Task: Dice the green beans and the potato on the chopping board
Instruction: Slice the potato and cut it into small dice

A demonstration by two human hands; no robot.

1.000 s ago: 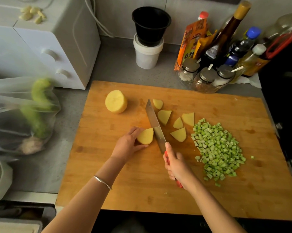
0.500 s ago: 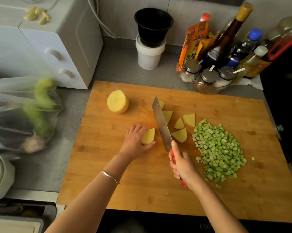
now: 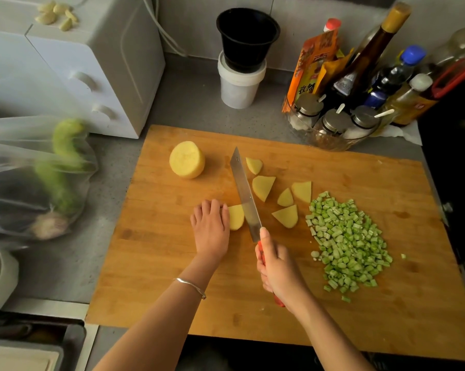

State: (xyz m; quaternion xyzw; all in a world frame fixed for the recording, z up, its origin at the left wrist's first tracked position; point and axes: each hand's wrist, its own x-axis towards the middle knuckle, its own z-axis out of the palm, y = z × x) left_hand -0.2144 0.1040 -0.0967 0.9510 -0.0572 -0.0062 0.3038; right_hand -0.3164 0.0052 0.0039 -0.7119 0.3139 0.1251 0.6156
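Diced green beans (image 3: 349, 242) heaped beside potato wedges (image 3: 263, 187) on chopping board (image 3: 159, 263).

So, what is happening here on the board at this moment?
A person is cutting a potato on a wooden chopping board. The left hand holds down a potato piece while the right hand grips a red-handled knife, blade against that piece. Cut wedges lie right of the blade, a potato half waits behind, and the diced green beans sit piled at right.

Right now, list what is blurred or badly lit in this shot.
Head view: the plastic bag at left is smeared soft; the far right edge sinks into shadow; the knife and diced green beans on the chopping board are sharp and evenly lit.
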